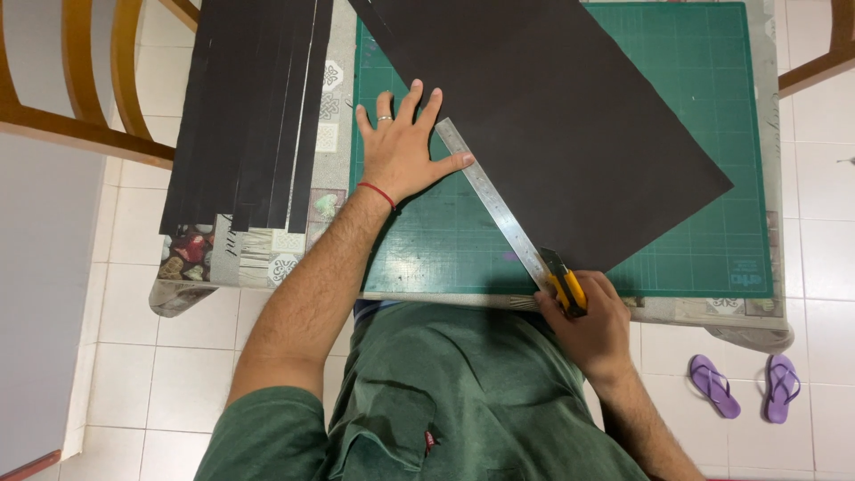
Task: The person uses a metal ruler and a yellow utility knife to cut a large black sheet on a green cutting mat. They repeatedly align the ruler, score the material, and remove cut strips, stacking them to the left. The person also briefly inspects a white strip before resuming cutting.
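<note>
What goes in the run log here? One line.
left hand: pressing steel ruler | right hand: gripping yellow cutter | black sheet on green mat

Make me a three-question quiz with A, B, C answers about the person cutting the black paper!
1. Where do the cut black strips lie?
A. On the floor
B. Left of the green mat
C. On the sandals

2. What colour is the knife handle?
A. Yellow and black
B. Red
C. White

3. What is the left hand doing?
A. Pressing flat by the ruler
B. Hanging off the table
C. Holding a strip up

Answers:
1 B, the strips lie on the tablecloth beside the mat.
2 A, it shows in the right hand.
3 A, its fingers are spread and the thumb touches the ruler.
</note>
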